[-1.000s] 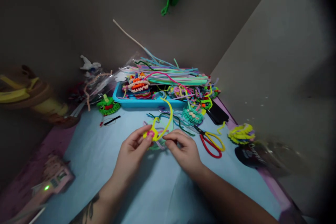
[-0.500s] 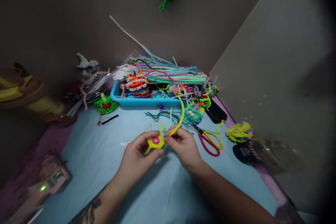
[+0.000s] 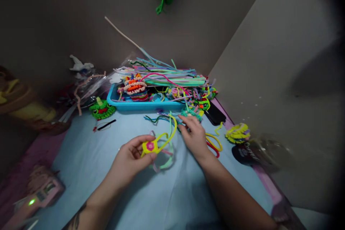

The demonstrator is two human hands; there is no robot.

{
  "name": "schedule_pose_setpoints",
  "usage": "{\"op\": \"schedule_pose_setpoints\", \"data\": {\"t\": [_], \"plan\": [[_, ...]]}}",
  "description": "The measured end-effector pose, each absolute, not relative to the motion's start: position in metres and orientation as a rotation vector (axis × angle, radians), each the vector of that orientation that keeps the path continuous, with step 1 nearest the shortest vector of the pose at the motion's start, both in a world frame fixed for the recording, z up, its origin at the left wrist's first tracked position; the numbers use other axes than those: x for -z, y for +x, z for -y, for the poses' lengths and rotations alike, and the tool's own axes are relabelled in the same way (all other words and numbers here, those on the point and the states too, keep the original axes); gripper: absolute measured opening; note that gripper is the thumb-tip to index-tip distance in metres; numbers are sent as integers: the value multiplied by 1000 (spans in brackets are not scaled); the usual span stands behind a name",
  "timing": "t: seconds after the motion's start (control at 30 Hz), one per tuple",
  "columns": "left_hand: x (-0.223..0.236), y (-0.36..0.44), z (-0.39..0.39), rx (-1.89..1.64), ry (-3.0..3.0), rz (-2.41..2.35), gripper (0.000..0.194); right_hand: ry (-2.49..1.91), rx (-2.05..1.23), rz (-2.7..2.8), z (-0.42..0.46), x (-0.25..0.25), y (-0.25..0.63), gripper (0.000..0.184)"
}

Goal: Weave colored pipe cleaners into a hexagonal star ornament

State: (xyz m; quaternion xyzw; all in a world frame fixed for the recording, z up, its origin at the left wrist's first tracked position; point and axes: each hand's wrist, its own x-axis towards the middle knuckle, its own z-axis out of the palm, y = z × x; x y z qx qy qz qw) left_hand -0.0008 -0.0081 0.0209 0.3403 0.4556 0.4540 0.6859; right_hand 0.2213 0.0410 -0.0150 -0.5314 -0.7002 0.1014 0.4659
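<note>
From the head view, the only one I have, the main change is at my right hand [image 3: 195,138]: it has let go of the yellow strand [image 3: 176,125] it was pinching half a second ago and has moved out to the right, in front of the scissors [image 3: 221,144], so I see only parts of their red and yellow handles. Its grip is loosely open, thumb and forefinger parted, with nothing I can make out between them; whether it touches the scissors or the dark strands [image 3: 154,119] near its fingertips, I cannot tell.

My left hand [image 3: 132,156] keeps the small yellow pipe-cleaner piece [image 3: 150,146] pinched between thumb and fingers, above the table [image 3: 151,201] and nearer me than the blue tray [image 3: 145,106]. The pink centre faces up. The yellow strand arcs up from the piece's right side, its far end held by neither hand. A pale green loop [image 3: 165,166] shows just right of the piece.

For the work, I judge this means the left grip alone steadies the piece, while the strand hangs on to it with a long loose length and the right hand is unoccupied.
</note>
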Motion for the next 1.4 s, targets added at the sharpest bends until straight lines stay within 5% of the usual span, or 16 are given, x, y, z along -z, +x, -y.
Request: {"op": "schedule_pose_setpoints", "data": {"t": [0.23, 0.37, 0.67, 1.07, 1.4], "plan": [[-24, -5, 10, -961, 728, -911, 36, -1318, -426, 1643, -41, 21, 212, 8], [-27, -5, 11, -907, 736, -862, 35, -1318, -521, 1398, -38, 25, 209, 23], [-28, -8, 10, -845, 755, -887, 35, -1131, -394, 1184, -32, 11, 214, 30], [-29, -15, 7, -841, 802, -905, 32, -1273, -215, 1558, -32, 7, 224, 6], [-25, -17, 9, -942, 1240, -1045, 30, -935, -1210, 1251, -14, -4, 209, 21]]}}
